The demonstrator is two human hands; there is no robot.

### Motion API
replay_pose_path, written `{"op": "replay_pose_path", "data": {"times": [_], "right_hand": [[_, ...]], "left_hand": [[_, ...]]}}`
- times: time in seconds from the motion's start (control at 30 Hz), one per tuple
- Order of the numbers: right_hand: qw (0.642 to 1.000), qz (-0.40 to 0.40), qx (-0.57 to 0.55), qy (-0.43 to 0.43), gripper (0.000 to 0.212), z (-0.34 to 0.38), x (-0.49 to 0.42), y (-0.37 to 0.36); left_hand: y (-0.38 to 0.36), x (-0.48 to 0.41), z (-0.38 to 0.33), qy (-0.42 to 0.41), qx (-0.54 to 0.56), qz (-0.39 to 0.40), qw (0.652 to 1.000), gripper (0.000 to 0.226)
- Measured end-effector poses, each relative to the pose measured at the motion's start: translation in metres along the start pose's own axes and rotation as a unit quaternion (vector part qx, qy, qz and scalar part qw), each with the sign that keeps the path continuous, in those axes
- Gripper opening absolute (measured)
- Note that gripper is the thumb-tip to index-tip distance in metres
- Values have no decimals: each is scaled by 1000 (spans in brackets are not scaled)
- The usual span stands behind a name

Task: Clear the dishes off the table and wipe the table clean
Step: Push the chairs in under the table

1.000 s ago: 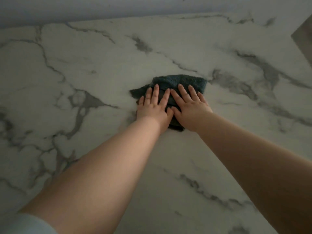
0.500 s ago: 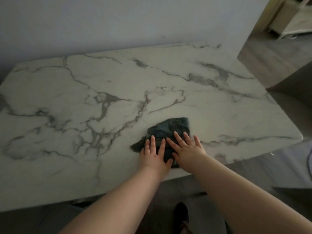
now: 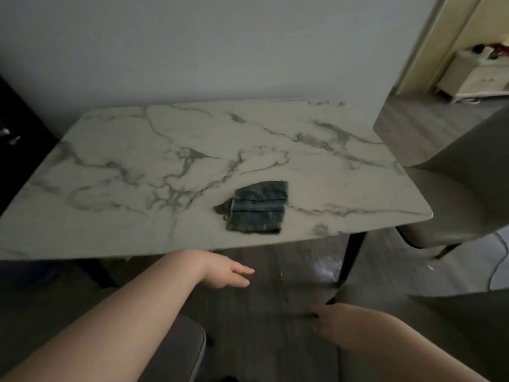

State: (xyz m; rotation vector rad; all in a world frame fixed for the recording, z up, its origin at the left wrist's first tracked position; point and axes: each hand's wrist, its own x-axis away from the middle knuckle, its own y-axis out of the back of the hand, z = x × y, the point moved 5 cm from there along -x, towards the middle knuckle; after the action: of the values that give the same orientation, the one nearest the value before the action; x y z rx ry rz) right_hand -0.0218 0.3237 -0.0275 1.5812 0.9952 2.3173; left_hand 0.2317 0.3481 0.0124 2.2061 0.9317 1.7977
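A folded blue cloth [image 3: 257, 208] lies near the marble counter's [image 3: 137, 150] front edge. The left hand [image 3: 228, 274] and right hand [image 3: 336, 323] hang clear of it, fingers loose, holding nothing.

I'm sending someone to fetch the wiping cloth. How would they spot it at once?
Find the white marble-look table against the wall. Near its front edge, toward the right corner, lies a folded cloth. It is dark blue-green with darker stripes, stark against the pale top.

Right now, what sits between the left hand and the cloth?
Head view: only a bare strip of the marble table and its near edge separate the left hand from the cloth. The hand is off the table.
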Motion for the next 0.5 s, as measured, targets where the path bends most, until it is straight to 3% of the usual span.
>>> {"op": "replay_pose_path", "data": {"times": [0.2, 0.37, 0.5], "right_hand": [[993, 12, 26, 118, 58, 34, 48, -73], [985, 6, -1, 174, 55, 100, 65, -132], [979, 17, -29, 202, 57, 189, 82, -184]], "left_hand": [[-98, 103, 18, 12, 191, -143, 971, 50], [-179, 223, 92, 77, 300, -304, 901, 31], [-245, 335, 167, 172, 341, -453, 806, 22]]}}
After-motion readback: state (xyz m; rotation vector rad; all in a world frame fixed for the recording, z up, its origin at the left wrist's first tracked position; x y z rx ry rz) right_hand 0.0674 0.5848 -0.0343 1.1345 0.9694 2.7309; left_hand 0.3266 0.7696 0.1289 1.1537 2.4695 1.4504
